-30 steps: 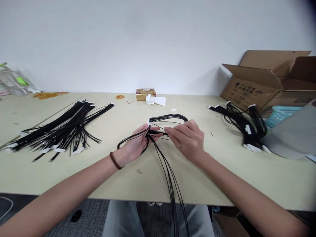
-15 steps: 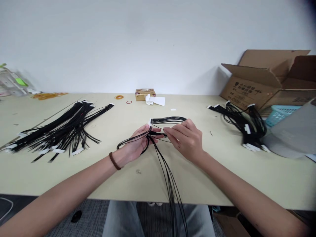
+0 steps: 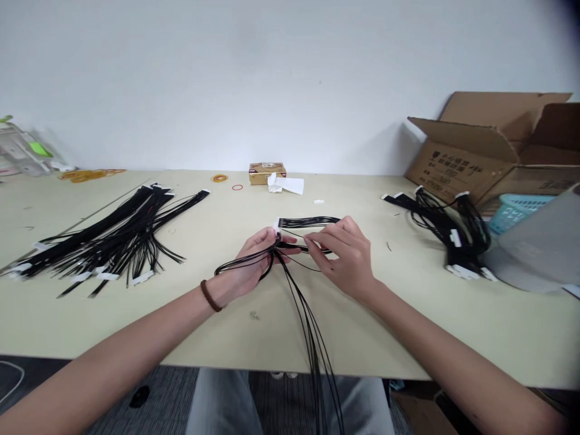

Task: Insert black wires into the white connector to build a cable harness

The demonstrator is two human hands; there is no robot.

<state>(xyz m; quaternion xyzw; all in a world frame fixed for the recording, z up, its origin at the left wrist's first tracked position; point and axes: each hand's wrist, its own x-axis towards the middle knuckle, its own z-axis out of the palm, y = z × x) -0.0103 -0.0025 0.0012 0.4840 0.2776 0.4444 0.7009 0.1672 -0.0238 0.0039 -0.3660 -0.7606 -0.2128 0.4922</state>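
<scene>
A black wire harness hangs from my hands down over the table's front edge. My left hand is closed around it beside a white connector, with loops of wire lying across the wrist. From that connector a row of black wires runs to the right. My right hand pinches a single thin black wire between thumb and forefinger, to the right of the connector. Its wire end is hidden by the fingertips.
Black harnesses with white connectors lie in a pile at left and another pile at right. An open cardboard box, a blue basket and a grey object stand at right. A small gold box sits by the wall.
My right hand keeps its pinch and has shifted very slightly, with its fingers a little more curled. The left hand still holds the harness near the connector. The piles have not moved.
</scene>
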